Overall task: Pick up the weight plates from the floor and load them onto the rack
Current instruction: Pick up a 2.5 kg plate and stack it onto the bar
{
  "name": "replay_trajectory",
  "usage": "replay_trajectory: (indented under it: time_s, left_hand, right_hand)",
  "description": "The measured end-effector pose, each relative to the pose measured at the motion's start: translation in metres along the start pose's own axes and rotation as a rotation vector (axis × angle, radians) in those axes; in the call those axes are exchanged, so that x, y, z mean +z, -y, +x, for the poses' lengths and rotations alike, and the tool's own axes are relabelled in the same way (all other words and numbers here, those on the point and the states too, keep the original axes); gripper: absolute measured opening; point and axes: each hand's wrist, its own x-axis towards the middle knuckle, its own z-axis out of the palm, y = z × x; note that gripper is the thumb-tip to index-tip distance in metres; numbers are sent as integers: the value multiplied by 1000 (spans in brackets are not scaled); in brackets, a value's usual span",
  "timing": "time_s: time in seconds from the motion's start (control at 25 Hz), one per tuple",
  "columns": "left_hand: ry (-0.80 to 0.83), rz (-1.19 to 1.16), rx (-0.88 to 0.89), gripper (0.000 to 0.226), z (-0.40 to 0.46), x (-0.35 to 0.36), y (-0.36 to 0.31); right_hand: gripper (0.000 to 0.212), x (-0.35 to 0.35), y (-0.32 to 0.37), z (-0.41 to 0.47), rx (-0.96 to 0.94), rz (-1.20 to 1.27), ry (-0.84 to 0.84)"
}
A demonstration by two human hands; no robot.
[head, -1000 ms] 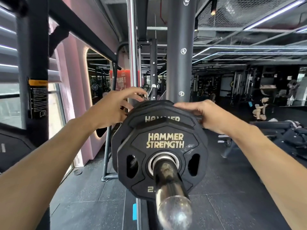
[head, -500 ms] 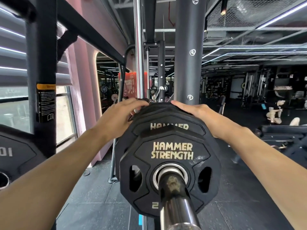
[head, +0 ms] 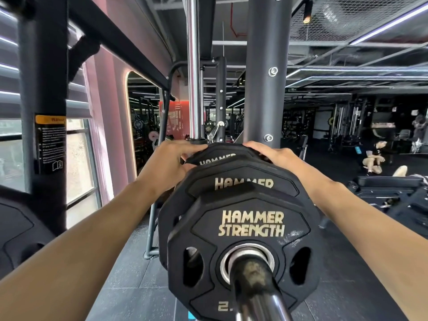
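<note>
Three black "Hammer Strength" weight plates hang on a steel peg that points at me. The small front plate sits nearest, a larger middle plate behind it, and a rear plate farthest back by the rack upright. My left hand grips the rear plate's upper left edge, fingers curled over the rim. My right hand holds its upper right edge the same way. The rear plate's lower part is hidden by the plates in front.
A chrome guide rod rises just left of the upright. A black post with a warning label stands at left, with another plate beside it. A bench and a person on the floor are at right.
The view has drawn closer to the plates. The rear plate now shows its lettering above the middle plate. Both hands stay on its top edge.
</note>
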Motion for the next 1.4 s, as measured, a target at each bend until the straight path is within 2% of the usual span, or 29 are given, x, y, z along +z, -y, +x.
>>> replay_trajectory:
  time_s: [0.08,0.12,0.2,0.24,0.36,0.48,0.64,0.8,0.92,1.08,1.2,1.4]
  left_hand:
    - [-9,3,-21,58,4,2,-1]
    - [-18,8,-21,56,4,3,-2]
    - [-26,40,-28,52,2,3,-4]
    - [-18,63,-28,51,2,2,-5]
    - [43,62,-57,49,5,-1,-13]
    - [23,68,-115,43,2,-18,-28]
    - [32,65,-29,42,-13,-52,-64]
    - [146,60,49,47,-41,-71,-94]
    - [294,85,-29,60,-56,-78,-99]
    - [544,48,-167,111,-70,-72,-98]
    - [528,-26,-181,118,-72,-58,-97]
    - [393,197,-147,106,-67,-41,-84]
  right_hand:
    - [38,0,-5,-4,130,95,-29]
    - [52,0,-2,-10,170,180,-13]
    - [81,3,-3,-18,109,107,4]
    - [86,3,-5,-20,94,96,2]
    - [78,-8,-1,-33,53,129,6]
    - [69,-30,7,-42,-10,134,1]
    - [56,-59,28,-56,-69,92,-78]
    - [46,-70,58,-78,-165,137,-89]
    - [52,-62,68,-92,-179,125,-25]
    - [81,-50,63,-105,-173,161,87]
    - [90,-46,57,-103,-165,227,168]
    - [92,-44,49,-89,-154,219,226]
